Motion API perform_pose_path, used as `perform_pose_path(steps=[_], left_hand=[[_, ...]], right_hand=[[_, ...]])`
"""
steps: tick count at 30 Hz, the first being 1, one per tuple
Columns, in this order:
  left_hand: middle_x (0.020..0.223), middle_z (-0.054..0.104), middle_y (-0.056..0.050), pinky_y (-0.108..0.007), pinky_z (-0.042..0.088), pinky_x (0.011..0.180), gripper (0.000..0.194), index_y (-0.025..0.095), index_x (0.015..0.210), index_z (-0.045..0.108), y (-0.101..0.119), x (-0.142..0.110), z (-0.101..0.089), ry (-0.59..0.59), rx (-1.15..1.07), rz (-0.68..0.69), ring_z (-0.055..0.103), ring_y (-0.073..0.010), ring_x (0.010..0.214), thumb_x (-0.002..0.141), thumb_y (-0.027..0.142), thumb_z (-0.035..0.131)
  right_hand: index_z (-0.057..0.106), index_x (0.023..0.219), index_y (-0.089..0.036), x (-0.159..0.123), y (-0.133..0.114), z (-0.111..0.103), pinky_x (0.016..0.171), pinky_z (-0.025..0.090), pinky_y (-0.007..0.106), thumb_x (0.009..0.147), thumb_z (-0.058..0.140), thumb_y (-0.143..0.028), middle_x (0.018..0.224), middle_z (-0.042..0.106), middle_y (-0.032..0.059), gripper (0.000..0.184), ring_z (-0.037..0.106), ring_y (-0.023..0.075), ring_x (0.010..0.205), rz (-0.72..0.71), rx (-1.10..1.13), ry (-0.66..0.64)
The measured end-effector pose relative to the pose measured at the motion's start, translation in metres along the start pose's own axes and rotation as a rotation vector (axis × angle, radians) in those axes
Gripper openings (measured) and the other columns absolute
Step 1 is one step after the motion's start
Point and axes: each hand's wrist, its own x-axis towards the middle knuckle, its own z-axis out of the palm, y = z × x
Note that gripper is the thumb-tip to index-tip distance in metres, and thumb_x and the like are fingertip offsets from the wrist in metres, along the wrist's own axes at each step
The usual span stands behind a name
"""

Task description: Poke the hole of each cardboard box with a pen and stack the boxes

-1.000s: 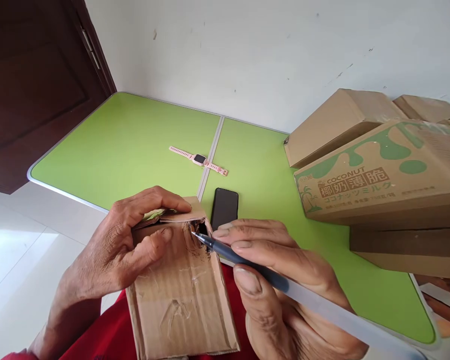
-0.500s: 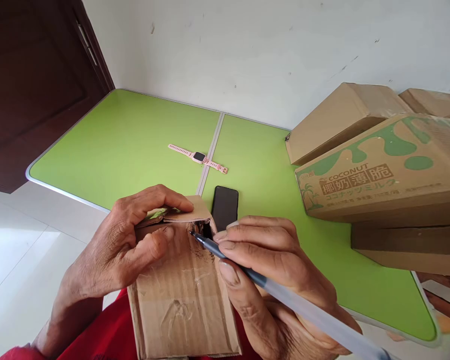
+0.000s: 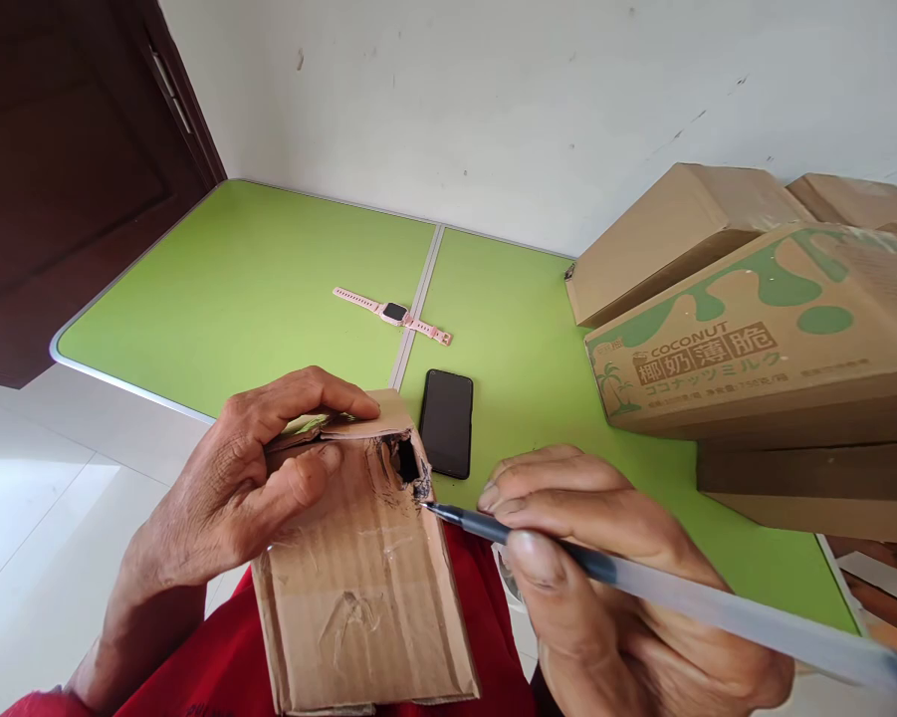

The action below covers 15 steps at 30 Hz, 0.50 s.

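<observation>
A small brown cardboard box (image 3: 365,597) is tilted toward me over my lap. Near its upper right corner is a ragged dark hole with black scribbled ink around it. My left hand (image 3: 261,478) grips the box's upper left edge, thumb on the front face and fingers over the top flap. Between the thumb and fingers of my right hand (image 3: 604,558) is a pen (image 3: 597,566) with a dark grip and a translucent barrel. The pen's tip is at the box's right edge, just below the hole; whether it touches cannot be told.
On the green table (image 3: 269,269) lie a pink-strapped smartwatch (image 3: 394,313) and a black phone (image 3: 446,423), the phone just beyond the box. Several cardboard cartons, one a printed coconut carton (image 3: 717,339), are stacked on the right. A white wall (image 3: 493,100) backs the table; a dark door (image 3: 75,169) stands left.
My right hand has drawn the pen right and slightly down, from the hole's left side to the box's right edge. The hole and phone now show more fully. My left hand keeps its grip.
</observation>
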Motion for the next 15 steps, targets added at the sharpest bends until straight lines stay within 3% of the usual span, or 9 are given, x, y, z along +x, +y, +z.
perform_pose_path(steps=[2,4,6,7,10,12,15], left_hand=[[0.118,0.086,0.000,-0.032,0.057,0.080,0.024,0.029,0.127,0.080,0.000,0.000,-0.001,0.005,0.014,-0.011,0.083,-0.0225,0.097,0.110,0.032,0.064],[0.119,0.086,0.000,-0.031,0.058,0.081,0.023,0.030,0.126,0.080,0.000,-0.001,-0.002,0.004,0.015,-0.022,0.084,-0.0227,0.098,0.111,0.034,0.064],[0.119,0.086,0.001,-0.031,0.058,0.079,0.023,0.032,0.126,0.081,0.001,-0.001,-0.001,-0.012,0.002,-0.028,0.084,-0.0229,0.095,0.111,0.038,0.065],[0.118,0.086,0.001,-0.031,0.058,0.078,0.023,0.033,0.126,0.081,0.002,-0.001,0.000,-0.001,-0.004,-0.041,0.084,-0.0229,0.094,0.111,0.039,0.065],[0.114,0.086,0.002,-0.030,0.056,0.077,0.022,0.034,0.123,0.081,0.007,-0.003,0.007,0.088,-0.018,-0.109,0.082,-0.0218,0.090,0.110,0.041,0.064],[0.113,0.086,0.002,-0.030,0.055,0.078,0.022,0.035,0.120,0.082,0.011,-0.003,0.011,0.135,-0.028,-0.141,0.081,-0.0211,0.089,0.110,0.043,0.064],[0.111,0.086,0.003,-0.028,0.055,0.077,0.022,0.036,0.119,0.082,0.012,-0.003,0.010,0.125,-0.037,-0.141,0.082,-0.0209,0.090,0.110,0.047,0.065]], right_hand=[[0.079,0.100,-0.023,0.001,0.004,-0.004,0.067,0.058,0.039,0.104,0.074,-0.018,0.082,0.070,0.0021,0.008,0.070,0.0233,0.074,0.060,0.058,0.144],[0.077,0.096,-0.025,0.006,0.018,-0.016,0.065,0.056,0.037,0.108,0.073,-0.027,0.085,0.066,0.0024,0.013,0.070,0.0240,0.078,0.141,0.071,0.293],[0.071,0.092,-0.026,0.014,0.042,-0.035,0.064,0.051,0.035,0.111,0.070,-0.033,0.086,0.066,0.0022,0.020,0.069,0.0241,0.079,0.274,-0.056,0.311],[0.068,0.091,-0.027,0.018,0.058,-0.046,0.067,0.050,0.035,0.114,0.064,-0.038,0.084,0.066,0.0021,0.026,0.068,0.0243,0.078,0.363,-0.188,0.243],[0.053,0.079,-0.027,0.029,0.107,-0.073,0.069,0.040,0.034,0.117,0.056,-0.042,0.069,0.060,0.0001,0.041,0.058,0.0227,0.070,0.727,-0.879,-0.258],[0.053,0.077,-0.026,0.032,0.133,-0.081,0.069,0.032,0.035,0.117,0.058,-0.039,0.070,0.063,0.0030,0.042,0.059,0.0247,0.074,0.821,-1.083,-0.399],[0.068,0.087,-0.022,0.032,0.156,-0.078,0.068,0.028,0.036,0.119,0.054,-0.036,0.090,0.078,0.0133,0.038,0.069,0.0303,0.088,0.882,-1.202,-0.470]])
